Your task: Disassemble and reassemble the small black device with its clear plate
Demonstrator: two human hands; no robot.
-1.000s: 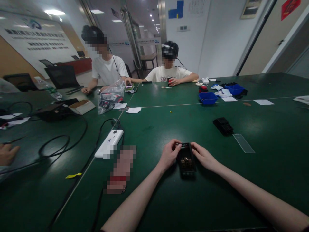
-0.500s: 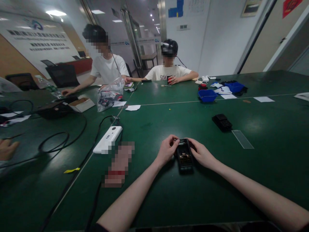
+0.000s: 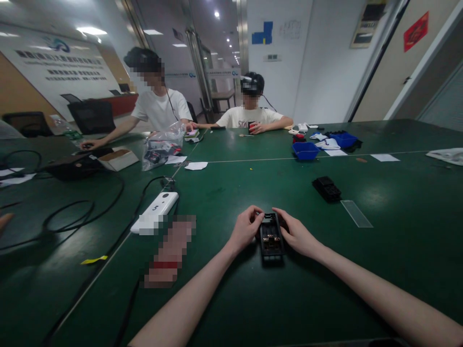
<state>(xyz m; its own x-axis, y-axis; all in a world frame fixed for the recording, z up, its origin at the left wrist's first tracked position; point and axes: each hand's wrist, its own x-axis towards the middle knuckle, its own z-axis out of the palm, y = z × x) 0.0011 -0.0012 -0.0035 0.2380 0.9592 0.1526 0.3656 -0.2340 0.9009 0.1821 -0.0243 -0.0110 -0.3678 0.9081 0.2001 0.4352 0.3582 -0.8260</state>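
A small black device point(image 3: 270, 237) with an open compartment showing metal contacts lies on the green table point(image 3: 325, 270) in front of me. My left hand point(image 3: 246, 229) grips its upper left corner with curled fingers. My right hand point(image 3: 294, 233) holds its right side, fingers wrapped along the edge. Both forearms reach in from the bottom of the view.
A black part point(image 3: 326, 188) and a clear strip point(image 3: 356, 213) lie to the right. A white power strip point(image 3: 155, 211) with black cables sits on the left. Blue trays point(image 3: 306, 150), papers and a plastic bag point(image 3: 161, 147) are farther back, where two people sit.
My hands have stayed on the black device, the fingers shifting slightly at its top end. The view has tilted up a little. A hand at the far left edge has almost left view.
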